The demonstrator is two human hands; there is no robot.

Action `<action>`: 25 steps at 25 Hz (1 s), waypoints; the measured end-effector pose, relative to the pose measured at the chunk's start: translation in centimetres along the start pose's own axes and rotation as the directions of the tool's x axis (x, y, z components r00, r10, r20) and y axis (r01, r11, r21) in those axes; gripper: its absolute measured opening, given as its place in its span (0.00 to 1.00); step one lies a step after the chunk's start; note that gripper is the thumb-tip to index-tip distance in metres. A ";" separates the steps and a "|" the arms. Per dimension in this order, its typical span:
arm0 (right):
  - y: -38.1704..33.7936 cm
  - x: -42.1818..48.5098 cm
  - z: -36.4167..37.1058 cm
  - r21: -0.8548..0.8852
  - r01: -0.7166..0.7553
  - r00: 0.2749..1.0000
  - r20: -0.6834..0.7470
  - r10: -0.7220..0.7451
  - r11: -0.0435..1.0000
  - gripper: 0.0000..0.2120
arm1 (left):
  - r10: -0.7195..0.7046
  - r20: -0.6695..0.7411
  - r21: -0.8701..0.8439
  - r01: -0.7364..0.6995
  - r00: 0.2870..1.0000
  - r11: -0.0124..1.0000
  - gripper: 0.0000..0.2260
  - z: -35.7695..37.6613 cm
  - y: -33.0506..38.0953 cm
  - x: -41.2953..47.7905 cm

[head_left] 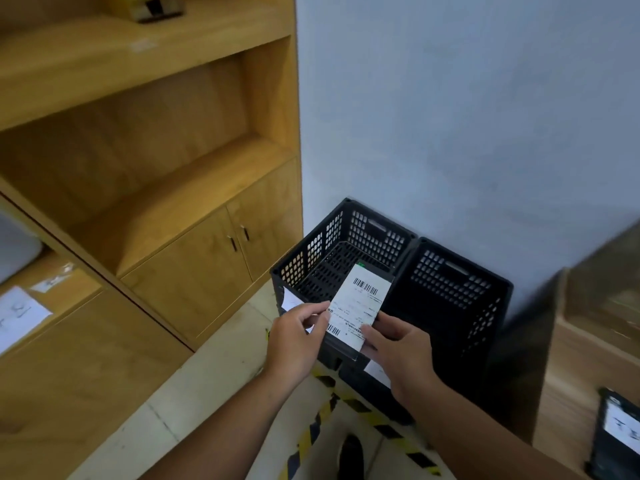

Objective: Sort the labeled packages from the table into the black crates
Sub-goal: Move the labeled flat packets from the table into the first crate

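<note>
A flat package (360, 303) with a white barcode label hangs above the front edge of the left black crate (311, 251). My left hand (294, 337) pinches its left edge and my right hand (398, 344) grips its lower right corner. Beside that crate on the right stands a second black crate (460, 292), against the wall. White paper tags are stuck on the crates' front faces, partly hidden by my hands.
A wooden shelf unit with cabinet doors (221, 258) fills the left side. A wooden table (571, 375) at the right carries a dark package with a white label (620, 431). Yellow-black tape (346, 407) marks the floor in front of the crates.
</note>
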State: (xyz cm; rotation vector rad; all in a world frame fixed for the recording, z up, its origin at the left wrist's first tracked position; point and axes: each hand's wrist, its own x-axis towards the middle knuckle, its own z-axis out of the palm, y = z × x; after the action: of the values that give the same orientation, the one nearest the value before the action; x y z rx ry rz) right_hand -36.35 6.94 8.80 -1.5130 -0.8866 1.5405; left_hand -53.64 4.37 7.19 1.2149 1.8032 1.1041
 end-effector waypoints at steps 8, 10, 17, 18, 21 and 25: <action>-0.4 6.2 5.9 -0.048 -0.022 0.993 0.113 0.028 0.999 0.16 | -0.074 -0.079 0.016 0.075 0.994 0.997 0.11 -3.2 -2.4 5.6; -0.7 7.7 6.8 -0.047 -0.024 0.993 0.116 0.030 0.999 0.16 | -0.086 -0.090 0.049 0.091 0.992 0.995 0.11 -3.6 -2.5 7.2; -2.9 11.6 10.2 -0.035 -0.039 0.993 0.113 0.043 0.999 0.15 | -0.076 -0.051 0.070 0.080 0.996 0.994 0.11 -5.3 -2.7 12.6; -3.2 12.1 10.9 -0.032 -0.036 0.993 0.107 0.039 0.999 0.15 | -0.070 -0.042 0.069 0.073 0.997 0.995 0.10 -5.7 -2.9 13.6; -3.6 13.7 13.0 -0.026 -0.025 0.997 0.078 0.027 0.999 0.15 | -0.055 -0.002 0.048 0.056 0.998 0.997 0.10 -6.9 -3.7 16.7; -4.1 16.5 16.9 -0.016 -0.011 1.000 -0.018 0.010 1.000 0.15 | -0.033 0.120 0.001 0.033 0.992 0.999 0.10 -8.9 -5.8 22.3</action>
State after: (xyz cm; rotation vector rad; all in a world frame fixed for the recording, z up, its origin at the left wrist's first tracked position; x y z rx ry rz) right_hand -52.64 24.26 5.86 -1.5432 -0.8838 1.5282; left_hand -70.72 21.79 3.64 1.2205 1.7258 0.9921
